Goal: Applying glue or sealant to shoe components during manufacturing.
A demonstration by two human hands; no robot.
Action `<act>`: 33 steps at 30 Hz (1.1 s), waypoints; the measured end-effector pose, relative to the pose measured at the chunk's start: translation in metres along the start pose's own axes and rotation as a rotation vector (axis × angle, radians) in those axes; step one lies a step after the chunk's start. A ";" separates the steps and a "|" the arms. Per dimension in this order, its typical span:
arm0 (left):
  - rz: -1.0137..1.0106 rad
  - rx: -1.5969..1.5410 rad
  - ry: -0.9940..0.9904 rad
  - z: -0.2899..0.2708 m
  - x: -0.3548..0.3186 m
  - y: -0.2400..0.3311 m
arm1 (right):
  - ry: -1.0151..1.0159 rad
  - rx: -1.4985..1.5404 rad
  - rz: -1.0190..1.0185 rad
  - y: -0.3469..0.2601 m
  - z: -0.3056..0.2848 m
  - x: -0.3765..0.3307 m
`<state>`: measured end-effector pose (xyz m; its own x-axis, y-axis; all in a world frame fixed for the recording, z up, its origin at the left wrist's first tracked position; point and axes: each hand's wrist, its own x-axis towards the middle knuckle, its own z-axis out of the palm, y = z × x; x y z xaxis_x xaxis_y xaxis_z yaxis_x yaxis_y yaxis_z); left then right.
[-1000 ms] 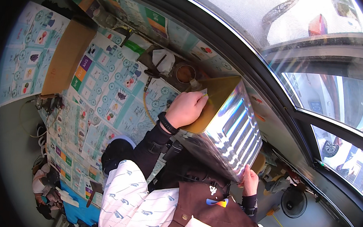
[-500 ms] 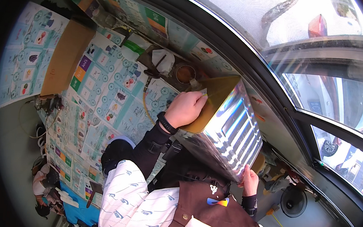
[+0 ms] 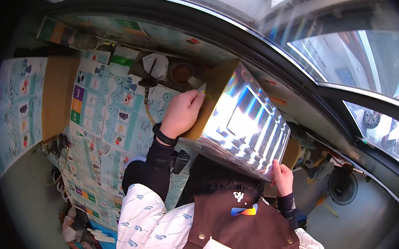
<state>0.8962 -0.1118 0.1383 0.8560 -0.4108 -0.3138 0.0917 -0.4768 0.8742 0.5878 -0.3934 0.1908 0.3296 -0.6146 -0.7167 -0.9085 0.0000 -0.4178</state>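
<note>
The left forearm, in a black sleeve [image 3: 158,170] and black wristband [image 3: 165,135], extends upward; the left hand [image 3: 180,113] is curled closed at the gold-coloured end of the rectangular metal tin [image 3: 255,124], fingertip contact partly hidden. The tin is held tilted in front of the apron [image 3: 243,226], between both hands. The right hand [image 3: 283,179] grips its lower right corner, thumb on the silver side, other fingers largely hidden. Versus half a second ago, the view has rotated, the tin appears nearer level, and both grips are unchanged.
</note>
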 end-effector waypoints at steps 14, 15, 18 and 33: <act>-0.025 -0.042 -0.022 0.003 -0.001 -0.004 | 0.030 -0.086 -0.010 -0.006 -0.002 0.000; -0.025 -0.041 -0.022 0.004 0.000 -0.003 | 0.036 -0.078 -0.002 -0.008 -0.002 -0.001; -0.027 -0.016 -0.005 0.005 0.000 0.000 | 0.034 -0.079 -0.001 -0.003 -0.003 0.004; -0.030 0.000 -0.011 0.007 -0.001 0.002 | -0.010 -0.023 -0.007 0.008 -0.002 0.015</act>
<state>0.8918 -0.1173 0.1381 0.8473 -0.4047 -0.3440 0.1172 -0.4892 0.8643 0.5849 -0.4045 0.1774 0.3383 -0.6069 -0.7192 -0.9117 -0.0221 -0.4102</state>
